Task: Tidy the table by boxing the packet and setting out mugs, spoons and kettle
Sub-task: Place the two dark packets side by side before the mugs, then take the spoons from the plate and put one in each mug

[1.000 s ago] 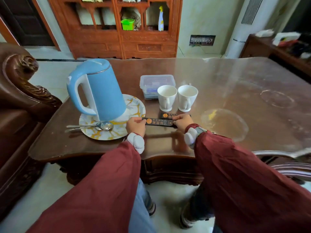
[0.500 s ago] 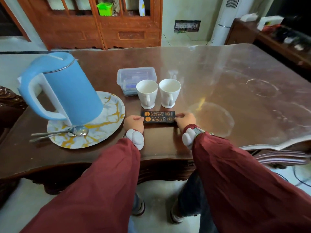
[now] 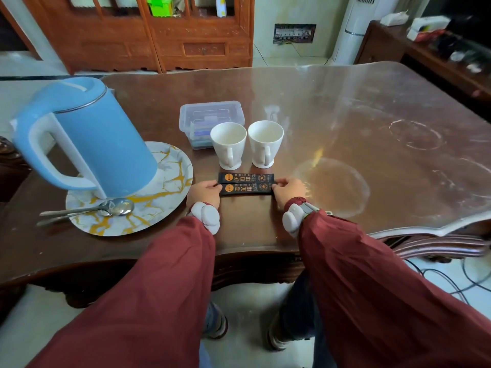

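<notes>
Two black stick packets lie side by side on the table, the near packet touching the far packet. My left hand pinches the near packet's left end and my right hand pinches its right end. Just behind stand two empty white mugs, the left mug and the right mug, handles toward me. A clear lidded plastic box sits behind the mugs. The blue kettle stands on a marbled plate at the left, with two spoons on the plate's near rim.
The wooden table has a glossy cover with ring marks at the right. A carved armchair arm is at the left edge. A wooden cabinet stands behind, cables lie on the floor at the right.
The near packet went from held raised in front of the far one to lying flat against it. The camera tilted down and drew closer.
</notes>
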Available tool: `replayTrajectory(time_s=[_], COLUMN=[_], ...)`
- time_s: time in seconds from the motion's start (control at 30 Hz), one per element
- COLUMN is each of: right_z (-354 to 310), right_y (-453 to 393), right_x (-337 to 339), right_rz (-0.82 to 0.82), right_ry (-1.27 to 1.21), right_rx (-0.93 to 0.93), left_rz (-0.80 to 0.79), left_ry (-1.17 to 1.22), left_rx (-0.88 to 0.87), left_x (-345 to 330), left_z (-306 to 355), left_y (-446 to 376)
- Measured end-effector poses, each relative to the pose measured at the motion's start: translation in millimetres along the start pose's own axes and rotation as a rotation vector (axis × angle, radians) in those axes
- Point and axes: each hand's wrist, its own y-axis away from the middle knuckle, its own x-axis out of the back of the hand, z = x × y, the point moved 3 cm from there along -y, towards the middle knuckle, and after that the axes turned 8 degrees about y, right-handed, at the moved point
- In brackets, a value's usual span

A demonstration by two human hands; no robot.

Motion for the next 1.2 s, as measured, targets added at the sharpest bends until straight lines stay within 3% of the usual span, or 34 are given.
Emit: replayTrajectory(time_s=[0.57,0.73,0.83,1.2], right_z=[0,4,-4,-71], right_y=[3,7,18,92], right_x=[4,14,16,-48], right_rz=[0.002,0.106,0.115,-0.119], right_ry=[0.014,-0.099,-0.021,0.033], right_rx=[0.024,-0.072,0.01,0.3], left_rz=[0.05,0.055,0.095,0.243], left_ry=[0.024,0.091,0.135,0.121], left_rx=[-0.041,0.009,-0.004,-0.163], left_x=[4,5,18,98], left_z=[0,4,7,19], left_y=[7,11,15,32])
